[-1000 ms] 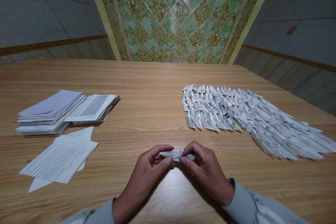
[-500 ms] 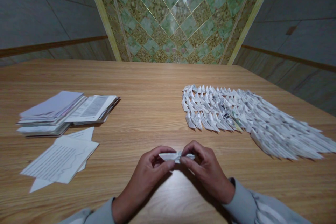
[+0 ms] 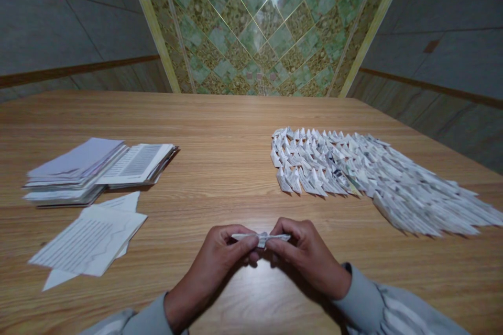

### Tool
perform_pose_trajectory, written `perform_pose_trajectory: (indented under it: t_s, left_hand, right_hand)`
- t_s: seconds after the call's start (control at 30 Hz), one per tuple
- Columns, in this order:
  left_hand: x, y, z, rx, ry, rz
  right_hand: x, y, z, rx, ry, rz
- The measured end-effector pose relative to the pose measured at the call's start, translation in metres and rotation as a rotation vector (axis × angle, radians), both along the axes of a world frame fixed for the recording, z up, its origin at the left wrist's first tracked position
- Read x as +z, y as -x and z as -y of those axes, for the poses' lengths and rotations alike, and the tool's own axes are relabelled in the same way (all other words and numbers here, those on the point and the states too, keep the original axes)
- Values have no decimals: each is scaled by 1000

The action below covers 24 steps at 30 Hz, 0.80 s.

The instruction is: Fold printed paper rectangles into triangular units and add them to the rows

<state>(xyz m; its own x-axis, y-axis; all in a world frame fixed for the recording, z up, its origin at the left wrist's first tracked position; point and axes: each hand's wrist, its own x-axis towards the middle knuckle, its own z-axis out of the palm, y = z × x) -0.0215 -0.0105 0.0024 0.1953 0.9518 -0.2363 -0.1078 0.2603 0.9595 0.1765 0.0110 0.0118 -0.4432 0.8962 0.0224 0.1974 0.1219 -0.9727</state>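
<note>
Both hands pinch one small folded paper piece (image 3: 261,238) low over the wooden table (image 3: 220,131), near its front edge. My left hand (image 3: 220,261) grips the piece's left end between thumb and fingers. My right hand (image 3: 304,256) grips its right end the same way. The piece is white with grey print and lies flat and narrow between the fingertips. Grey sleeves cover both wrists.
Rows of several folded paper pieces (image 3: 365,172) lie spread at the right. A stack of printed booklets (image 3: 98,167) sits at the left, with loose cut sheets (image 3: 88,238) in front of it. A tiled wall stands behind the table.
Both hands drew slightly toward me and closed tighter on the paper piece, flattening it. The rest of the table is unchanged.
</note>
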Motion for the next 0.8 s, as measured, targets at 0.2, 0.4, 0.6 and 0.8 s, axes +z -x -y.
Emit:
perform_pose_trajectory:
  t_s: [0.2,0.4,0.6,0.8]
  left_hand:
    - [2,3,-3,75,0,10]
    - [7,6,-4,69,-8,18]
    - [8,5,-3,52,-64,80]
    - [7,-1,0,-14,-101,36]
  right_hand:
    - [1,-2,-4,-20,27,-39]
    - [-1,0,-7,-21,228,-221]
    - [-8,0,-12,15,589,-483]
    - [-8,3,-7,16,571,-436]
